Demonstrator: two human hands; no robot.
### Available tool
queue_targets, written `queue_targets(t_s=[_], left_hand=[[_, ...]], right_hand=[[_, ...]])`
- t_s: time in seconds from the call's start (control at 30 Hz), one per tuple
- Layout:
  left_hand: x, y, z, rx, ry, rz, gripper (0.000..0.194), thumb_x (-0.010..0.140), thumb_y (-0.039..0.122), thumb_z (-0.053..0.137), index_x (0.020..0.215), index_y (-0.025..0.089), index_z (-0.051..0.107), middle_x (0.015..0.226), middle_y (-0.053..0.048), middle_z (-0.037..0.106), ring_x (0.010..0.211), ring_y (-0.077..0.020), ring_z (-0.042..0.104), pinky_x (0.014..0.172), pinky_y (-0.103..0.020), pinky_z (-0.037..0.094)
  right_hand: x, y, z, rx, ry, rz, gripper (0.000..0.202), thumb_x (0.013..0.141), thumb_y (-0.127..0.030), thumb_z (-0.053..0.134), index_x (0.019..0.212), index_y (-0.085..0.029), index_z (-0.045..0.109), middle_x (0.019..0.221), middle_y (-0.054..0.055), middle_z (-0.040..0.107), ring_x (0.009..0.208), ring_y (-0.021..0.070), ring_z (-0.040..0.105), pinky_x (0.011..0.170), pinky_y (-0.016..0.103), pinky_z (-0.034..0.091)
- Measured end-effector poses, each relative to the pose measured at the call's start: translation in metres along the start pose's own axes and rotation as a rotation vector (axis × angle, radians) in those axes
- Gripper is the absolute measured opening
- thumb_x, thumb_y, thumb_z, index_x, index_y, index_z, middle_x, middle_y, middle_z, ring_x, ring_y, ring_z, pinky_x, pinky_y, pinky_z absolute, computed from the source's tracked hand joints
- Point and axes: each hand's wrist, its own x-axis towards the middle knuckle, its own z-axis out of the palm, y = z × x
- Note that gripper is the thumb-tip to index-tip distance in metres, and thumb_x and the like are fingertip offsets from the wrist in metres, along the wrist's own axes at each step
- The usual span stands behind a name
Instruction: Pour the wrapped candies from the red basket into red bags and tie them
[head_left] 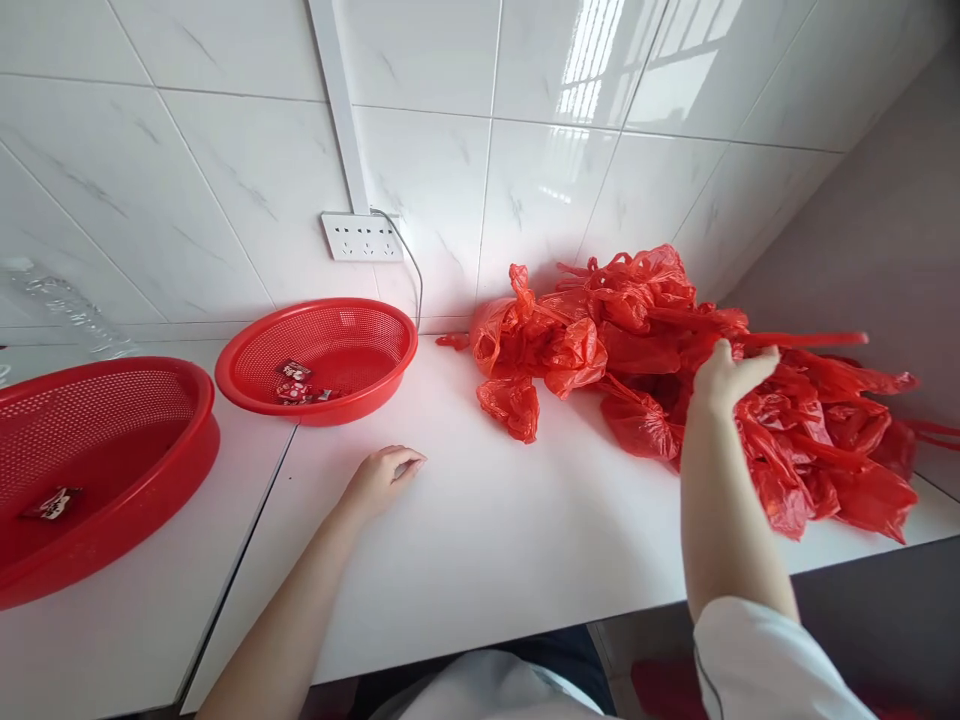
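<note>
My left hand (388, 472) rests over the white tabletop with its fingers curled together. Nothing shows in it. At the right, my right hand (729, 376) reaches against the heap of red plastic bags (645, 325), its fingers apart. No bag is visibly gripped in it, though part of the hand blends into the heap. A red strip of bag (814, 340) sticks out to the right just beyond that hand. Many of the bags look knotted and filled, but their contents are hidden. One small red bag (511, 405) lies at the heap's near left edge.
A round red basket (352, 400) holds several small wrapped packets (294, 385). Farther left, a larger red basket (187, 450) has a dark wrapped packet (54, 503) inside. Behind are a clear plastic bottle (71, 305), a socket strip (362, 238) with a cable, and a tiled wall.
</note>
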Motion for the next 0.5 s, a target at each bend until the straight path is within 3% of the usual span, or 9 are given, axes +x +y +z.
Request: queue_targets(t_s=[0.07, 0.1, 0.13, 0.17, 0.23, 0.3, 0.37, 0.43, 0.5], left_hand=[[0.0, -0.001, 0.0, -0.004, 0.006, -0.003, 0.03, 0.09, 0.04, 0.047, 0.096, 0.023, 0.072, 0.097, -0.005, 0.072, 0.093, -0.021, 0.064, 0.086, -0.032, 0.05], [0.0, -0.001, 0.0, -0.006, 0.009, -0.005, 0.03, 0.09, 0.039, 0.047, 0.096, 0.023, 0.072, 0.097, -0.005, 0.072, 0.093, -0.021, 0.064, 0.087, -0.032, 0.05], [0.0, -0.001, 0.0, -0.007, 0.011, -0.006, 0.029, 0.09, 0.039, 0.047, 0.096, 0.023, 0.072, 0.097, -0.005, 0.072, 0.093, -0.021, 0.064, 0.087, -0.033, 0.05], [0.0, 0.0, -0.001, -0.007, 0.01, -0.004, 0.029, 0.09, 0.038, 0.047, 0.096, 0.023, 0.072, 0.097, -0.005, 0.072, 0.093, -0.021, 0.064, 0.088, -0.033, 0.05], [-0.002, 0.002, -0.001, -0.01, -0.008, -0.001, 0.029, 0.091, 0.038, 0.048, 0.096, 0.023, 0.072, 0.097, -0.005, 0.072, 0.094, -0.0212, 0.064, 0.089, -0.034, 0.049], [-0.003, 0.004, 0.001, -0.061, 0.01, -0.043, 0.028, 0.09, 0.039, 0.051, 0.095, 0.023, 0.073, 0.098, -0.005, 0.072, 0.096, -0.0214, 0.064, 0.091, -0.036, 0.049], [-0.002, 0.005, 0.007, -0.143, 0.091, -0.13, 0.03, 0.089, 0.044, 0.055, 0.101, 0.022, 0.071, 0.103, -0.007, 0.071, 0.099, -0.0219, 0.064, 0.092, -0.037, 0.05], [-0.001, 0.006, 0.015, -0.276, 0.198, -0.267, 0.043, 0.087, 0.049, 0.059, 0.117, 0.02, 0.064, 0.117, -0.011, 0.067, 0.104, -0.0228, 0.065, 0.091, -0.037, 0.051], [0.0, 0.011, 0.022, -0.432, 0.23, -0.394, 0.062, 0.083, 0.053, 0.063, 0.135, 0.021, 0.05, 0.134, -0.017, 0.057, 0.115, -0.0249, 0.062, 0.092, -0.037, 0.052]], right_hand=[[-0.043, -0.034, 0.008, 0.009, 0.16, 0.067, 0.05, 0.097, -0.031, 0.028, 0.143, -0.012, 0.025, 0.144, 0.029, 0.031, 0.135, 0.0319, 0.039, 0.106, 0.059, 0.033], [-0.066, -0.054, 0.013, 0.066, 0.162, 0.086, 0.044, 0.095, -0.03, 0.036, 0.137, -0.015, 0.037, 0.137, 0.023, 0.043, 0.128, 0.0299, 0.047, 0.103, 0.054, 0.039], [-0.088, -0.075, 0.019, 0.145, 0.006, 0.065, 0.035, 0.095, -0.03, 0.039, 0.126, -0.017, 0.049, 0.124, 0.017, 0.054, 0.115, 0.0274, 0.057, 0.096, 0.049, 0.046], [-0.109, -0.094, 0.025, 0.213, -0.273, 0.005, 0.027, 0.094, -0.031, 0.043, 0.114, -0.019, 0.057, 0.114, 0.013, 0.061, 0.104, 0.0252, 0.062, 0.09, 0.044, 0.05], [-0.143, -0.124, 0.04, 0.26, -0.597, -0.027, 0.021, 0.093, -0.031, 0.047, 0.1, -0.02, 0.064, 0.108, 0.011, 0.065, 0.095, 0.0236, 0.064, 0.086, 0.04, 0.053], [-0.166, -0.139, 0.053, 0.2, -0.722, -0.006, 0.022, 0.087, -0.029, 0.055, 0.105, -0.019, 0.065, 0.121, 0.015, 0.062, 0.105, 0.0282, 0.061, 0.093, 0.044, 0.05], [-0.183, -0.144, 0.062, 0.156, -0.779, 0.065, 0.042, 0.08, -0.025, 0.064, 0.121, -0.017, 0.059, 0.13, 0.019, 0.056, 0.114, 0.0325, 0.057, 0.098, 0.048, 0.046], [-0.194, -0.148, 0.061, 0.247, -0.886, 0.119, 0.057, 0.074, -0.023, 0.069, 0.129, -0.016, 0.054, 0.128, 0.019, 0.058, 0.112, 0.0314, 0.059, 0.097, 0.046, 0.047], [-0.203, -0.159, 0.053, 0.435, -0.997, 0.127, 0.051, 0.077, -0.027, 0.069, 0.126, -0.018, 0.057, 0.122, 0.014, 0.062, 0.106, 0.0267, 0.062, 0.095, 0.041, 0.049]])
